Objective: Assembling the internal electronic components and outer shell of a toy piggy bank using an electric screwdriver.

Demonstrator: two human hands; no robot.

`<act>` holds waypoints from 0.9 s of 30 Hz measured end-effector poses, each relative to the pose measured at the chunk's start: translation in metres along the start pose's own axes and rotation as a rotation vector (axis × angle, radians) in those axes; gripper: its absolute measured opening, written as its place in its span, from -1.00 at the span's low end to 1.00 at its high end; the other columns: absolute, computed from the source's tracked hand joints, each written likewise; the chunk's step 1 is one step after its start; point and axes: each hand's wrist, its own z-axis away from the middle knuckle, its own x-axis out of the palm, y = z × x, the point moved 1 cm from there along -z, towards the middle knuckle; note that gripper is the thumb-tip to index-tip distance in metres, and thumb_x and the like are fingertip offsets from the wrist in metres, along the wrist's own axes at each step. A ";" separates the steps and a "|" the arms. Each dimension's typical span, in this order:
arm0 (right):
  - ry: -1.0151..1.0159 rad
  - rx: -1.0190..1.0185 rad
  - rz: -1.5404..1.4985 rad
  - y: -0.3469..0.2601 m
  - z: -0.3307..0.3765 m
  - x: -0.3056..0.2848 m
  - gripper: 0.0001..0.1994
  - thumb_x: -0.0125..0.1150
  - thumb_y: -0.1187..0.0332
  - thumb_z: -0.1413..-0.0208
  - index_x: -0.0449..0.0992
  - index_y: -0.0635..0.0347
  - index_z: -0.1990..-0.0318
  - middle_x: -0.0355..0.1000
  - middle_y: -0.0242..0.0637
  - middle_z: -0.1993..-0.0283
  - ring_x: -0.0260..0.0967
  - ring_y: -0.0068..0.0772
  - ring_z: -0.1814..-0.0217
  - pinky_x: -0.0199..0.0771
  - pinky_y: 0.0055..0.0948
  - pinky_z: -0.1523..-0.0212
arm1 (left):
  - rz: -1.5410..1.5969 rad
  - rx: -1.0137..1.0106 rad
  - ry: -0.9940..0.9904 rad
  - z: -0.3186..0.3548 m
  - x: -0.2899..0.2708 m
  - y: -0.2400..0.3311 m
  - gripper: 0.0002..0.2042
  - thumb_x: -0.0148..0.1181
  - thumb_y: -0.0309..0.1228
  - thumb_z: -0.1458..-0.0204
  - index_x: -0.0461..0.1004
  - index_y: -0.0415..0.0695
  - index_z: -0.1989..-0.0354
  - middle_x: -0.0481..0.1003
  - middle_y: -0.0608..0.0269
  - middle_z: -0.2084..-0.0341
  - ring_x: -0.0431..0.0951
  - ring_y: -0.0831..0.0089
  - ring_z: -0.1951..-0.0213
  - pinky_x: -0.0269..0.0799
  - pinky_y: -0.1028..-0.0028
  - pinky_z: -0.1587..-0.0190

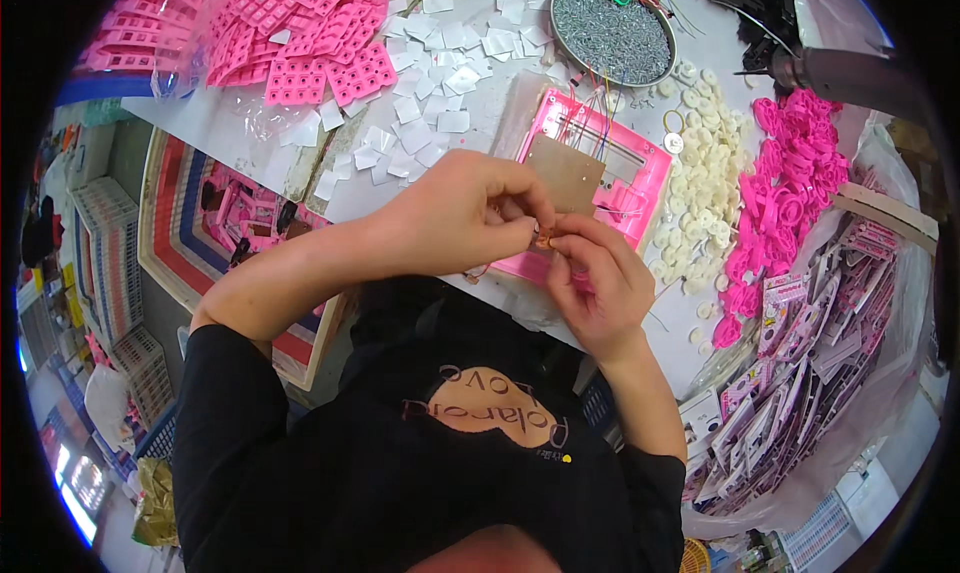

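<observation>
My left hand [455,218] and my right hand [597,283] meet fingertip to fingertip over the near edge of a pink plastic frame [640,188] on the white table. Between the fingertips is a tiny orange-brown part [543,241], pinched by both hands. A brown circuit board [567,173] with thin wires lies on the frame just beyond my fingers.
A round metal dish of small grey screws [612,33] stands at the back. White square pads [430,83] and pink keypad sheets [300,33] cover the left. White round buttons [700,173], pink rubber rings [790,183], and a bag of pink cases [800,363] lie right.
</observation>
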 end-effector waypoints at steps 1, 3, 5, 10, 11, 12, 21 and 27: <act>-0.008 -0.023 0.025 0.000 0.000 0.000 -0.76 0.38 0.63 0.15 0.57 0.30 0.24 0.57 -0.16 0.13 0.55 -0.22 0.30 0.57 -0.39 0.36 | 0.112 -0.082 -0.005 0.000 -0.001 0.000 -0.90 0.21 -0.61 -0.14 0.57 -0.25 0.19 0.62 0.27 0.38 0.61 0.59 0.31 0.53 0.55 0.29; -0.030 -0.069 0.073 -0.001 -0.002 0.001 -0.73 0.42 0.60 0.16 0.58 0.28 0.23 0.55 -0.17 0.10 0.54 -0.18 0.25 0.57 -0.35 0.32 | -0.049 0.011 0.032 -0.002 -0.003 -0.001 -0.89 0.20 -0.56 -0.10 0.58 -0.23 0.22 0.62 0.17 0.42 0.64 0.47 0.37 0.53 0.47 0.33; -0.079 -0.095 0.126 -0.002 -0.006 0.001 -0.72 0.45 0.54 0.18 0.58 0.26 0.23 0.52 -0.20 0.07 0.50 -0.13 0.15 0.56 -0.31 0.27 | -0.219 0.127 0.061 -0.003 -0.003 0.001 -0.88 0.21 -0.53 -0.08 0.58 -0.21 0.22 0.62 0.14 0.43 0.66 0.35 0.39 0.52 0.40 0.34; -0.119 -0.094 0.254 -0.006 -0.003 0.007 -0.68 0.48 0.55 0.29 0.60 0.21 0.27 0.47 -0.21 0.05 0.38 -0.04 0.01 0.49 -0.23 0.13 | -0.618 0.546 0.143 -0.001 -0.002 -0.011 -0.82 0.34 -0.55 0.00 0.53 -0.17 0.22 0.56 0.17 0.39 0.59 0.15 0.33 0.48 0.30 0.33; -0.128 -0.098 0.263 -0.006 -0.003 0.008 -0.69 0.49 0.54 0.29 0.61 0.20 0.27 0.47 -0.22 0.05 0.37 -0.04 0.00 0.48 -0.24 0.13 | -0.613 0.563 0.153 0.000 -0.001 -0.015 -0.82 0.34 -0.55 0.02 0.51 -0.16 0.23 0.54 0.16 0.39 0.58 0.12 0.33 0.47 0.28 0.33; -0.136 -0.102 0.272 -0.006 -0.003 0.009 -0.69 0.49 0.53 0.29 0.61 0.18 0.28 0.46 -0.23 0.04 0.35 -0.04 -0.02 0.48 -0.24 0.12 | -0.607 0.579 0.162 0.001 0.001 -0.018 -0.81 0.34 -0.56 0.03 0.50 -0.15 0.24 0.53 0.16 0.40 0.56 0.09 0.32 0.47 0.27 0.33; -0.348 -0.069 0.336 -0.019 -0.014 -0.003 -0.75 0.33 0.45 0.09 0.65 0.22 0.18 0.45 -0.29 0.06 0.32 -0.13 0.03 0.46 -0.29 0.15 | -0.742 0.559 0.109 0.007 0.001 -0.022 -0.80 0.32 -0.56 0.01 0.41 -0.15 0.25 0.48 0.14 0.40 0.54 0.11 0.34 0.45 0.24 0.34; -0.486 -0.001 0.431 -0.031 -0.008 -0.010 -0.62 0.29 0.51 0.13 0.68 0.08 0.06 0.40 -0.34 0.23 0.30 -0.20 0.14 0.37 -0.27 0.19 | -0.113 0.102 0.095 -0.005 -0.015 -0.001 -0.81 0.33 -0.52 -0.07 0.41 -0.17 0.21 0.48 0.19 0.34 0.54 0.29 0.28 0.45 0.37 0.25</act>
